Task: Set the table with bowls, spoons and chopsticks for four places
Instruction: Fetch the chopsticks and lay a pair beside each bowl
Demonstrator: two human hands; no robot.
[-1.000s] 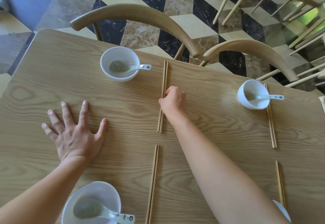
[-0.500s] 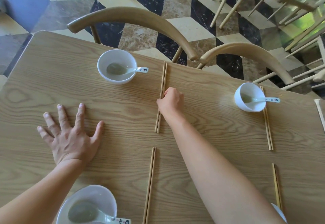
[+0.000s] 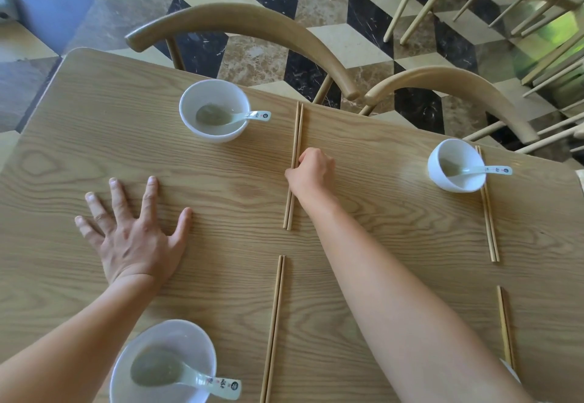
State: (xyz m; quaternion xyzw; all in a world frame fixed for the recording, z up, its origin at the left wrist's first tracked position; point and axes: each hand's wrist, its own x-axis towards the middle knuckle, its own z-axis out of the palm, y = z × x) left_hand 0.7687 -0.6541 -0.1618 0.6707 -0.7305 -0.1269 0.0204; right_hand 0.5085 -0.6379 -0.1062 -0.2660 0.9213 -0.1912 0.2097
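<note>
1. Chopsticks (image 3: 296,137): thin pale wooden pair, parallel, flat on the counter (image 3: 221,200), at 3 o'clock from the far bowl (image 3: 192,108).
2. Right hand (image 3: 313,171), fingers curled, pinches them.
3. Left hand (image 3: 132,235) lies flat, fingers spread.

far-left bowl (image 3: 215,99), far-right bowl (image 3: 455,181), near bowl (image 3: 164,336) sat upright, white, spoon (image 3: 234,116) inside each, handles right | far-centre pair (image 3: 295,137), near-centre pair (image 3: 273,330), near-right pair (image 3: 505,330) of wooden chopsticks lay flat | far-right pair (image 3: 489,222) touched its bowl
</note>
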